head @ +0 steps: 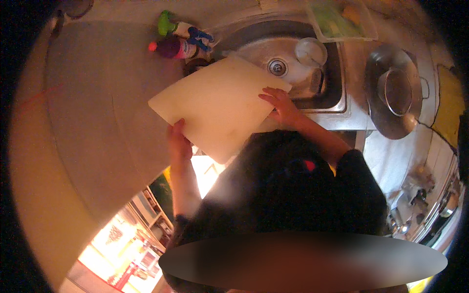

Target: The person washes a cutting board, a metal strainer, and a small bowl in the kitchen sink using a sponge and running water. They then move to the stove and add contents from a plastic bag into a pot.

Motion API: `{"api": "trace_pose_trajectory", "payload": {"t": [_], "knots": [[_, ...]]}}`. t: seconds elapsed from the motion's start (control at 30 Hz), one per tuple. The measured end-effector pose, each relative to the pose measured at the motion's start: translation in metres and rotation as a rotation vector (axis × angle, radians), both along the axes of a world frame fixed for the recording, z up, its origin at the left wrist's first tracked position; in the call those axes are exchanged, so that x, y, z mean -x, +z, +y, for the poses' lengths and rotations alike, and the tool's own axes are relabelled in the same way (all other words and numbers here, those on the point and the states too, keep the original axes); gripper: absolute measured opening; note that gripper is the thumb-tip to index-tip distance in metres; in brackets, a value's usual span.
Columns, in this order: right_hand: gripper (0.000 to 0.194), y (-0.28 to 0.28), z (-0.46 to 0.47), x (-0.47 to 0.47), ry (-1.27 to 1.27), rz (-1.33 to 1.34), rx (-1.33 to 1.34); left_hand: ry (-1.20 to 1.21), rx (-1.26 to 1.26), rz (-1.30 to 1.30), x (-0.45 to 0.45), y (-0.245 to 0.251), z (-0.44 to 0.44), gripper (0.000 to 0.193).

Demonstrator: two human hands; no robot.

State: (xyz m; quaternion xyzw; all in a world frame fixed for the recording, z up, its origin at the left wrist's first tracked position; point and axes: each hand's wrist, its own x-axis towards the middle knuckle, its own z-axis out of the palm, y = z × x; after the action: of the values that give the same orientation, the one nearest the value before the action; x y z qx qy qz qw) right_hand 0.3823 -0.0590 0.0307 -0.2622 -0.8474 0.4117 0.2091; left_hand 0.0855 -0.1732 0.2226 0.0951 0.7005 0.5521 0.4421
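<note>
A pale rectangular cutting board [216,99] is held up in front of me, tilted, its far right corner reaching over the sink [253,51]. My left hand [179,141] grips its near left edge, the thumb on the upper face and the fingers hidden beneath. At the right edge, my right hand [282,104] has its fingers spread on the face near the corner. Beyond that hand, the basin holds a round whitish bowl [310,53] and a dark block-shaped item [316,81], possibly a sponge. The metal drain [277,67] is uncovered between the board and the bowl.
A green-topped spray bottle [167,23] and a purple bottle with a red cap [170,48] lie left of the sink in the view. Right of it are a clear container [342,22] with green contents and an oval metal pan [375,106] holding a metal-rimmed vessel [398,93].
</note>
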Motion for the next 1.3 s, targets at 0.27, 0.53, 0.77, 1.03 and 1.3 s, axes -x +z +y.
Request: {"api": "trace_pose_trajectory", "payload": {"t": [0.27, 0.53, 0.77, 1.03, 1.3], "knots": [[0.035, 0.092, 0.022, -0.056, -0.178, 0.239, -0.24, 0.089, 0.014, -0.157, -0.037, 0.064, -0.001, 0.041], [0.03, 0.218, 0.032, -0.127, -0.63, -0.09, -0.083, -0.486, 0.068, -0.071, 0.002, -0.117, 0.058, 0.037], [0.031, 0.253, 0.052, -0.116, -0.78, -0.373, -0.034, -0.355, -0.081, -0.51, -0.021, -0.367, 0.178, 0.022], [0.039, 0.222, 0.131, -0.072, -0.635, -0.475, -0.085, 0.064, -0.386, -0.899, -0.008, -0.416, 0.306, 0.023], [0.043, 0.13, 0.183, -0.059, -0.627, -0.421, 0.383, -0.427, -0.62, -0.365, -0.018, -0.326, 0.194, 0.052]]}}
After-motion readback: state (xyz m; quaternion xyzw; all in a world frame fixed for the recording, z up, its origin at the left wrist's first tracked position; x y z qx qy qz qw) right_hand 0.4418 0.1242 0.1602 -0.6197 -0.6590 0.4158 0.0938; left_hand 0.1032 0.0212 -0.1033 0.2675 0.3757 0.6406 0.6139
